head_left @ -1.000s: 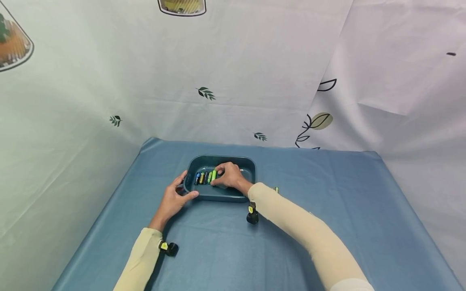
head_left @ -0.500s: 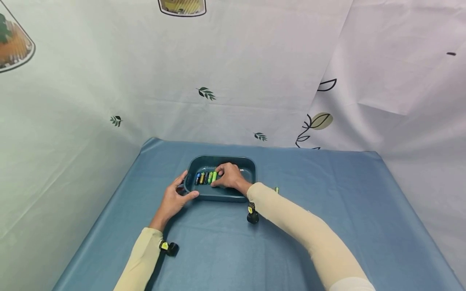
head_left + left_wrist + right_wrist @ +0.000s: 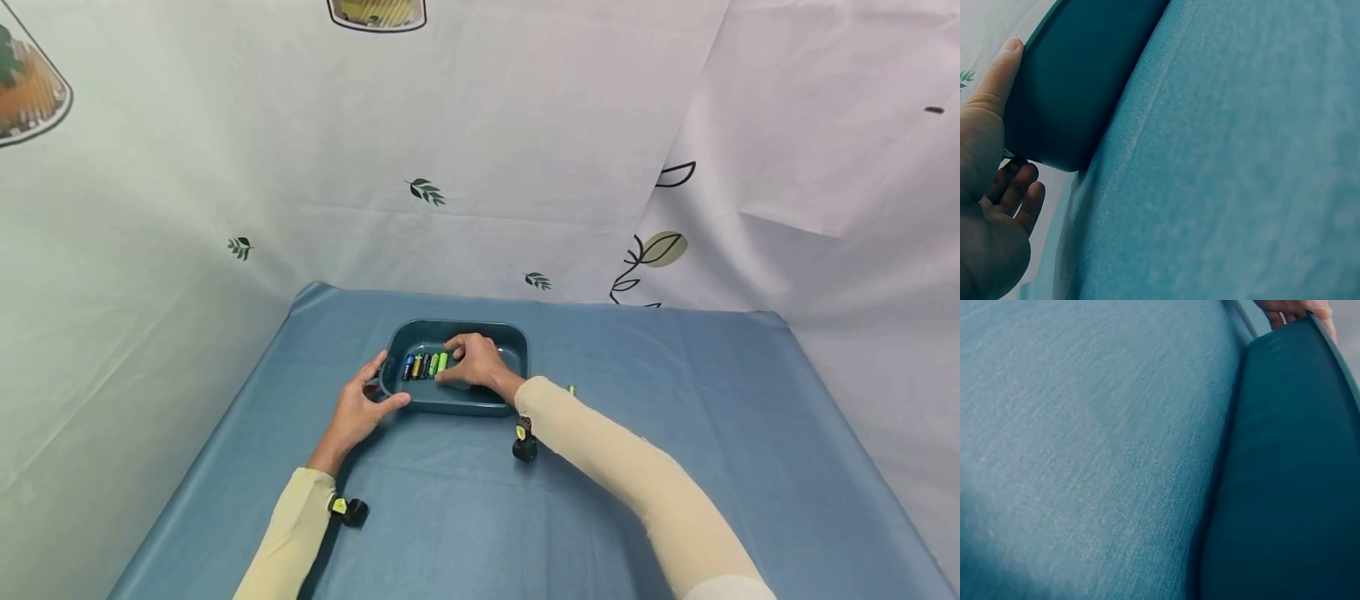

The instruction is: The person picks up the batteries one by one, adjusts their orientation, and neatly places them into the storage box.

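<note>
A dark teal rectangular dish (image 3: 450,409) stands on the blue-covered table. My left hand (image 3: 357,412) grips its left end, thumb along the front rim; in the left wrist view the fingers curl below the handle side of the dish (image 3: 1079,81). Inside, several small batteries (image 3: 416,367) lie side by side in a row, blue-black, gold-black and green. At the row's right end lies a bright green battery (image 3: 442,365). My right hand (image 3: 480,363) reaches over the dish's front rim, thumb and index fingertips at the two ends of that battery. Its other fingers are hidden.
Another green battery (image 3: 572,389) lies on the table right of the dish, partly hidden behind the right sleeve (image 3: 600,442). The blue cloth (image 3: 480,517) spreads around the dish. White printed curtains (image 3: 480,233) rise behind the table and at both sides.
The bright green battery and the right hand's fingers shift only very slightly at the row's end. The left hand and the dish stay in place.
</note>
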The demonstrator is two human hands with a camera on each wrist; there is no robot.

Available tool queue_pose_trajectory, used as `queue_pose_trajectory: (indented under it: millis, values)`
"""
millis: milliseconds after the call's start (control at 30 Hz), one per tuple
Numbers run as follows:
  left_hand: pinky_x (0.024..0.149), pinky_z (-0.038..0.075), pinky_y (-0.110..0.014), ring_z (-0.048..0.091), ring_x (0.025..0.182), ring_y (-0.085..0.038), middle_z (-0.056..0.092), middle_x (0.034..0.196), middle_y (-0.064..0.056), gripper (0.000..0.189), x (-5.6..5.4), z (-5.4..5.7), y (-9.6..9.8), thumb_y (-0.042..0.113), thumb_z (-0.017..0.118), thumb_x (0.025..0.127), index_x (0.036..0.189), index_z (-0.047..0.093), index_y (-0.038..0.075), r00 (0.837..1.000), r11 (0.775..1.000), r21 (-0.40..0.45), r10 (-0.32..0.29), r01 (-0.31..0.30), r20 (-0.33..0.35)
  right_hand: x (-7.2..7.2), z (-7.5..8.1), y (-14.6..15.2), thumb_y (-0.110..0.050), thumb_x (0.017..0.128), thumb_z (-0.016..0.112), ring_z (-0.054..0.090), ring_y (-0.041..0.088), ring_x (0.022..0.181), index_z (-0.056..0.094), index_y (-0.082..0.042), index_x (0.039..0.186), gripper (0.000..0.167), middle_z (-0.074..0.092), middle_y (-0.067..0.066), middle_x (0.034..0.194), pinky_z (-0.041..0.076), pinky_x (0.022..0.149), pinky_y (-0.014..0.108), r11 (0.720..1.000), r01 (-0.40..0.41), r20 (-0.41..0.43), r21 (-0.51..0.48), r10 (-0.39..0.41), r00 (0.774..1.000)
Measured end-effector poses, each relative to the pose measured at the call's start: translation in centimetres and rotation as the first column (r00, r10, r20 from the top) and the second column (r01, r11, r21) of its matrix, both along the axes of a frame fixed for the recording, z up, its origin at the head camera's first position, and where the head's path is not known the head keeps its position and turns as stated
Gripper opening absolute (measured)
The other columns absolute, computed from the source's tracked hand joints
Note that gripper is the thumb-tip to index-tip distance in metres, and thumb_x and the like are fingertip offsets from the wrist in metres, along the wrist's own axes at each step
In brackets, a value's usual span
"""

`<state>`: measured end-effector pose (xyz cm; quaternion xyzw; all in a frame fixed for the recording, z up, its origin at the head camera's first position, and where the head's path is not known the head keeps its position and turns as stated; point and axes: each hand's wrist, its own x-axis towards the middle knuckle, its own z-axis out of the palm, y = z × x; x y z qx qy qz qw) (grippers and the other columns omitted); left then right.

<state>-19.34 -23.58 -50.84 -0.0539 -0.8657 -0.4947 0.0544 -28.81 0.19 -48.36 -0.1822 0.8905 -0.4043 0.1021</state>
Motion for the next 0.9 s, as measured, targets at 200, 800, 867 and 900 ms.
queue_pose_trajectory:
  millis: [200, 800, 867, 900]
  values:
    - [0.102, 0.046, -0.059, 0.051, 0.13, -0.043, 0.028, 0.166, -0.019, 0.092, -0.1, 0.1, 0.1, 0.026, 0.084, 0.088, 0.162, 0.031, 0.013, 1.0, 1.0, 0.008, 0.005, -0.006, 0.017, 0.3, 0.8, 1.0, -0.033, 0.083, 0.088, 0.064, 0.018, 0.089, 0.071, -0.011, 0.128, 0.054, 0.071, 0.009, 0.109, 0.055, 0.081, 0.037, 0.995, -0.003, -0.064, -0.098, -0.003, 0.998]
    - [0.101, 0.047, -0.059, 0.051, 0.13, -0.044, 0.028, 0.166, -0.019, 0.094, 0.1, 0.0, 0.0, 0.032, 0.084, 0.087, 0.162, 0.031, 0.012, 1.0, 1.0, -0.008, 0.009, -0.009, 0.018, 3.2, 3.6, 9.3, -0.029, 0.083, 0.088, 0.059, 0.015, 0.085, 0.072, -0.018, 0.13, 0.051, 0.069, 0.008, 0.106, 0.05, 0.073, 0.034, 0.954, -0.033, -0.318, -0.298, -0.066, 0.946]
    - [0.101, 0.047, -0.059, 0.051, 0.13, -0.044, 0.028, 0.165, -0.02, 0.094, 0.1, 0.0, 0.0, 0.031, 0.084, 0.087, 0.162, 0.031, 0.012, 1.0, 1.0, -0.008, 0.008, -0.008, 0.014, 3.5, 3.7, 10.5, -0.031, 0.083, 0.088, 0.06, 0.016, 0.086, 0.072, -0.02, 0.13, 0.051, 0.069, 0.008, 0.107, 0.051, 0.073, 0.035, 0.958, -0.015, -0.331, -0.286, -0.084, 0.94]
    - [0.101, 0.047, -0.059, 0.051, 0.13, -0.043, 0.029, 0.165, -0.019, 0.094, 0.1, 0.0, 0.0, 0.03, 0.085, 0.087, 0.162, 0.032, 0.012, 1.0, 1.0, -0.006, 0.008, -0.008, 0.012, 3.7, 3.7, 11.1, -0.031, 0.083, 0.088, 0.061, 0.017, 0.087, 0.072, -0.02, 0.13, 0.051, 0.069, 0.008, 0.107, 0.051, 0.074, 0.035, 0.96, -0.004, -0.335, -0.279, -0.093, 0.938]
